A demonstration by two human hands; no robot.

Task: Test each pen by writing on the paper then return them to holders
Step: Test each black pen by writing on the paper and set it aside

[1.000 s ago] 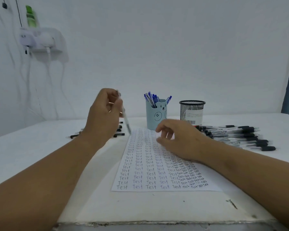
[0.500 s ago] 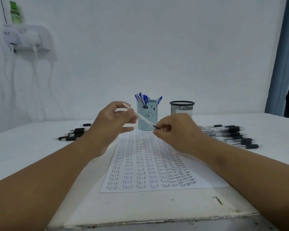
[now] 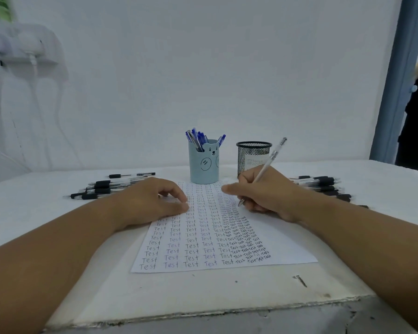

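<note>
On the white table (image 3: 58, 213), I see my right hand (image 3: 268, 194) gripping a pen (image 3: 267, 166) over the paper (image 3: 275, 242), left hand (image 3: 150, 201) loosely curled, the bear cup (image 3: 204, 165) holding blue pens (image 3: 198, 138) at the far edge.

White bench (image 3: 58, 213): paper (image 3: 203, 237) covered in rows of "Test". Right hand (image 3: 263, 196) grips clear pen (image 3: 268, 162), tip at the sheet. Left hand (image 3: 152, 201) rests on paper's left edge, fingers curled. Behind: blue bear holder (image 3: 204, 165) with blue pens; black mesh holder (image 3: 252, 156). Black-grip pens (image 3: 106, 186) lie on both sides.
</note>
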